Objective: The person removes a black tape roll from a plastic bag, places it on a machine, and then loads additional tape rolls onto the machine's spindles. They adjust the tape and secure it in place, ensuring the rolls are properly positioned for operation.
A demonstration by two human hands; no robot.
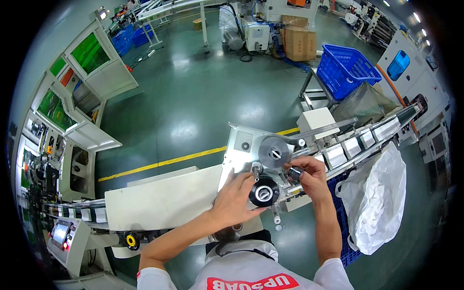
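Note:
In front of me a metal plate (243, 146) carries a grey disc (274, 152) and a black reel (264, 193) with a pale hub. My left hand (234, 197) lies at the left side of the black reel, fingers stretched out and thumb apart; its fingertips are close to a small metal post (256, 169). On the right of the plate, the fingers of my right hand (312, 178) are closed round a small dark cylinder with a shiny end (295, 172). Whether that cylinder is fixed to the plate is hidden by the fingers.
A conveyor (353, 147) with white packs runs off to the right, past a blue crate (345, 70) on a stand. A white bag (374, 203) lies on a blue pallet (349, 251). Leftward are a long cream cover (159, 200), a control panel (65, 237) and machine doors (92, 53).

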